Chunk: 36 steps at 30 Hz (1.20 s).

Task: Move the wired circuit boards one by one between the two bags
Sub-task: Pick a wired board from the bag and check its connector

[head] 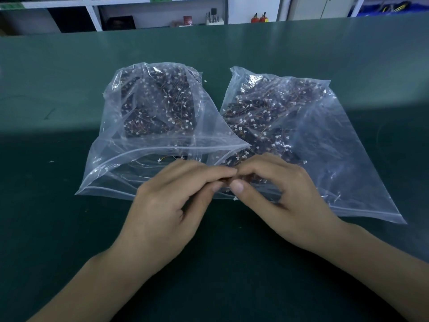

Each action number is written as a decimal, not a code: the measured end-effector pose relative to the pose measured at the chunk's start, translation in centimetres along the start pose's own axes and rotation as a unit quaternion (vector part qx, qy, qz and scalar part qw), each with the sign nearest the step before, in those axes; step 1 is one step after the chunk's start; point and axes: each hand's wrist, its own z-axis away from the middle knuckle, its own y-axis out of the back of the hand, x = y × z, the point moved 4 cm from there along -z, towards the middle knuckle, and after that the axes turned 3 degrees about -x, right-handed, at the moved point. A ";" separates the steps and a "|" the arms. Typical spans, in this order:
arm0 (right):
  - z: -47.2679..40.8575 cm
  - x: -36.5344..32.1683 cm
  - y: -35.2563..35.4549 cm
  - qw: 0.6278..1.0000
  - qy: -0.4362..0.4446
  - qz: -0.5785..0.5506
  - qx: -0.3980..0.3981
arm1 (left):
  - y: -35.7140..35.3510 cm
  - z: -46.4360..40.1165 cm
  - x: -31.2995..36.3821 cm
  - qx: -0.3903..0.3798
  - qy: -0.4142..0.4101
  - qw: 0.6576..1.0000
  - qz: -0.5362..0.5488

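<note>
Two clear zip bags lie side by side on the green table, mouths toward me. The left bag (116, 163) and the right bag (343, 173) each hold several dark circuit boards with thin wires and white connectors. My left hand (171, 205) and my right hand (276, 194) meet fingertip to fingertip over the near edges of the bags. Together they pinch a small dark board (224, 181), mostly hidden between the fingers. A white connector (235, 198) hangs just below my right thumb.
The green table (69, 228) stretches wide around the bags. White shelving (162, 12) with small items stands beyond the table's far edge. Tiny white bits lie scattered on the mat near the bags.
</note>
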 end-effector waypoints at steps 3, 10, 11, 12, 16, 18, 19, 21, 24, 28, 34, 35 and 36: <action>-0.1 -0.4 0.2 0.999 0.029 -0.027 0.028 | 0.1 0.1 0.2 0.002 0.017 0.999 0.048; -0.1 -0.9 0.6 0.995 0.078 -0.037 0.058 | 0.3 0.3 0.0 0.027 0.064 0.995 0.067; -0.1 -1.0 0.6 0.994 0.081 -0.033 0.064 | 0.3 0.2 0.0 0.030 0.062 0.995 0.070; -0.1 -1.0 0.6 0.994 0.083 -0.029 0.069 | 0.3 0.2 -0.1 0.032 0.063 0.995 0.075; 0.0 -1.1 0.9 0.993 0.080 -0.014 0.089 | 0.2 0.3 -0.2 0.036 0.070 0.993 0.087; -0.1 -1.0 1.0 0.993 0.075 -0.010 0.094 | 0.2 0.3 -0.2 0.034 0.061 0.995 0.076; -0.1 -1.0 1.0 0.993 0.072 -0.007 0.095 | 0.2 0.3 -0.2 0.034 0.054 0.996 0.069; 0.0 -1.0 1.0 0.993 0.065 -0.003 0.097 | 0.3 0.3 -0.2 0.036 0.039 0.997 0.060; 0.0 -0.9 1.1 0.993 0.055 -0.006 0.103 | 0.3 0.2 0.0 0.037 0.024 0.997 0.059; -0.1 -0.9 1.0 0.994 0.060 -0.008 0.087 | 0.3 0.2 -0.2 0.035 0.016 0.997 0.063; -0.1 -0.9 0.9 0.995 0.058 -0.002 0.078 | 0.2 0.4 -0.4 0.031 0.026 0.998 0.049; -0.1 -0.9 0.9 0.995 0.058 -0.001 0.078 | 0.2 0.4 -0.4 0.029 0.022 0.998 0.046; -0.1 -0.9 0.9 0.995 0.059 0.001 0.078 | 0.2 0.3 -0.3 0.028 0.018 0.999 0.041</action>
